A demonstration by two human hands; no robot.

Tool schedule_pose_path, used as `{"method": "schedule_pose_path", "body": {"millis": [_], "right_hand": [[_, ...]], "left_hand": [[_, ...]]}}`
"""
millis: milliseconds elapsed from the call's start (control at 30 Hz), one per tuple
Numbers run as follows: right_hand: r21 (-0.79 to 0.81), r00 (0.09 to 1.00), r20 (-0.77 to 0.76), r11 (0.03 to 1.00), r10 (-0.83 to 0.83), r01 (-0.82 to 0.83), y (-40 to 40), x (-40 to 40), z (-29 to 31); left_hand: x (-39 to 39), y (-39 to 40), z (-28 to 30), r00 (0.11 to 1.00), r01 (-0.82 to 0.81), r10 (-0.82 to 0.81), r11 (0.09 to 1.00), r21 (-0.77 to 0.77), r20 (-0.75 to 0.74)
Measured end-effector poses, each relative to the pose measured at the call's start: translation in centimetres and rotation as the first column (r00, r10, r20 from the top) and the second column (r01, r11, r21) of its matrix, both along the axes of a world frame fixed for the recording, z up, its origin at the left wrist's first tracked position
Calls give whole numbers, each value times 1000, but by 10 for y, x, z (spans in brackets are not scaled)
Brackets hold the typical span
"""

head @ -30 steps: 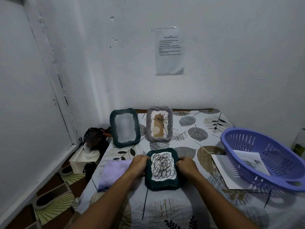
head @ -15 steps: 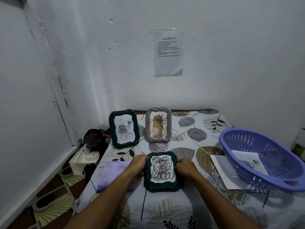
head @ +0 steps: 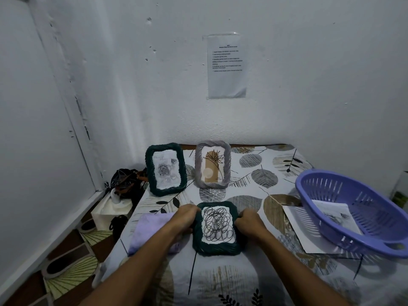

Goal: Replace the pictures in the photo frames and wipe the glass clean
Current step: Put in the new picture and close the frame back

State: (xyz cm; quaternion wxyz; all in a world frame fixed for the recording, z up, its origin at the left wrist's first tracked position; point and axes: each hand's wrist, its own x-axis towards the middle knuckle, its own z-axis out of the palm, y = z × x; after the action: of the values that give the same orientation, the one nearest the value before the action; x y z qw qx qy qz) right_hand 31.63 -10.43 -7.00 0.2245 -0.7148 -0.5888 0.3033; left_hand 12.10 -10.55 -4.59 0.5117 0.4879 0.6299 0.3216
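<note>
Both hands hold the near dark green frame point(head: 217, 230), which lies face up on the table point(head: 242, 281) near the middle. Left hand point(head: 185, 218) grips its left edge, fingers curled round the rim. Right hand point(head: 249, 221) grips the right edge, fingers curled the same way. The frame shows a black scribble drawing on white paper.

Lilac cloth point(head: 150, 230) lies flat on the table just left of that frame, partly under the left forearm.

Two more frames stand upright at the far side of the table, side by side. Far dark green frame point(head: 166, 169) is on the left, with a grey rose picture. Grey frame point(head: 213, 164) is on the right, with a tan and black plant print.

Purple basket point(head: 353, 212) sits at the right side of the table, with a printed picture point(head: 333, 215) inside. Its near left edge rests on a loose paper sheet point(head: 300, 228).

The table has a leaf-pattern cover. A printed notice point(head: 227, 66) is stuck on the far wall. A tissue box point(head: 112, 209) and a dark bag point(head: 125, 181) sit low, left of the table.
</note>
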Motion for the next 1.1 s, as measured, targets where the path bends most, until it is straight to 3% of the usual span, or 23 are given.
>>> {"method": "schedule_pose_path", "body": {"millis": [200, 300, 433, 500, 767, 833, 900, 967, 1100], "right_hand": [[59, 997, 64, 998, 32, -36, 4, 1, -6], [112, 985, 154, 989, 74, -92, 3, 3, -5], [184, 956, 208, 952, 205, -244, -2, 11, -4], [174, 941, 221, 939, 256, -296, -7, 14, -4], [137, 897, 383, 946, 222, -293, -8, 5, -1], [183, 891, 430, 953, 145, -243, -5, -5, 6], [278, 917, 383, 933, 112, -230, -1, -22, 13], [322, 941, 276, 904, 196, -283, 2, -45, 23], [261, 881, 144, 841, 451, -473, 11, -99, 32]], "left_hand": [[-2, 2, 1, 993, 76, -69, 995, 64, -99], [-8, 3, -2, 948, 213, -182, 972, 95, -259], [-21, -2, -12, 731, 428, -286, 899, 91, -620], [-23, -6, -14, 612, 479, -303, 877, 39, -730], [-23, -6, -14, 545, 549, -298, 833, 65, -783], [-29, -5, -13, 555, 548, -285, 832, 86, -781], [-41, -6, -9, 579, 540, -267, 833, 117, -771], [-58, -9, -2, 584, 541, -246, 828, 146, -773], [-108, -14, 4, 603, 518, -205, 836, 183, -771]]}}
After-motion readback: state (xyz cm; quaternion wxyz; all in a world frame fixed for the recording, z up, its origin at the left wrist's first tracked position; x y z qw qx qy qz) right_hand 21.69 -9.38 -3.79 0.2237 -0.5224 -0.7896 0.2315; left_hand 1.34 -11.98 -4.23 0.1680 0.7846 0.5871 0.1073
